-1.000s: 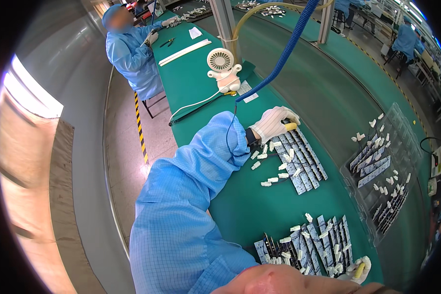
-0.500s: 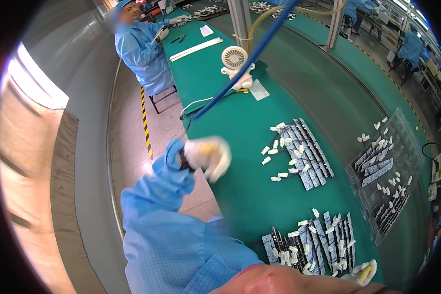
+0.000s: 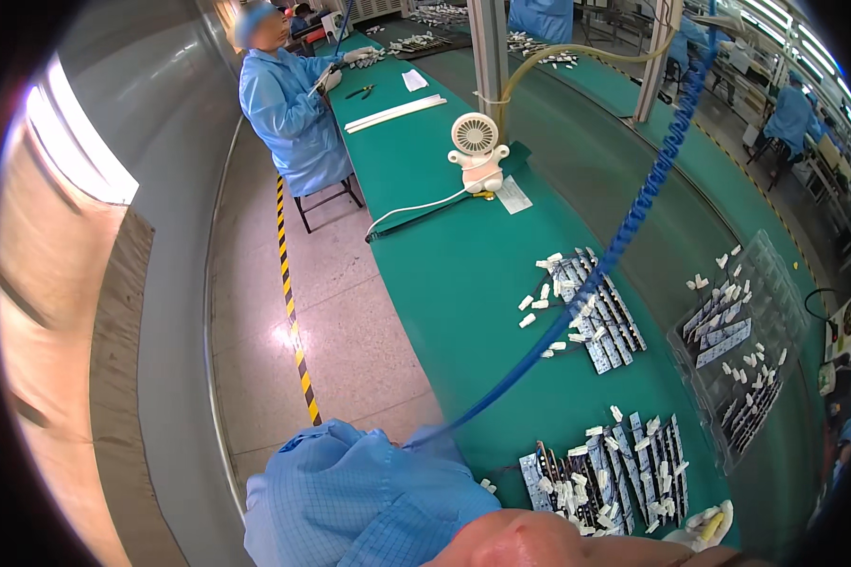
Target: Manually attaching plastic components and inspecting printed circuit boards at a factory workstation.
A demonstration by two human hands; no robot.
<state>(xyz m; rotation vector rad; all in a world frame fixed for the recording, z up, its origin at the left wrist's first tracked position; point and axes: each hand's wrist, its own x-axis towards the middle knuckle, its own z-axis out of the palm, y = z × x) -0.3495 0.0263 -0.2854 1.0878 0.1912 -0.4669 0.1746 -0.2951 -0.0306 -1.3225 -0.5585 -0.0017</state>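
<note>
My left hand is hidden; only the bunched blue sleeve (image 3: 350, 472) of that arm shows, at the lower left by the table edge. A coiled blue hose (image 3: 624, 236) runs down across the table to this sleeve, and its lower end is hidden. My right hand (image 3: 707, 527), in a white glove with a yellow fingertip cover, is at the lower right. Its visible fingers are apart, with nothing seen in them. Beside it lies a group of narrow circuit board strips (image 3: 638, 472) with white connectors. A second group of strips (image 3: 615, 326) lies farther up the green table.
A clear plastic tray (image 3: 719, 416) with more strips stands at the right. A small white fan (image 3: 476, 156) with a cable stands mid-table, near a paper slip (image 3: 513, 196). White bars (image 3: 395, 113) and pliers (image 3: 360, 92) lie beyond. A co-worker (image 3: 288, 113) sits at the far left.
My left hand has dropped from above the table's left edge and out of sight. The hose has swung right and down, and now stretches toward my sleeve. My right hand is almost where it was.
</note>
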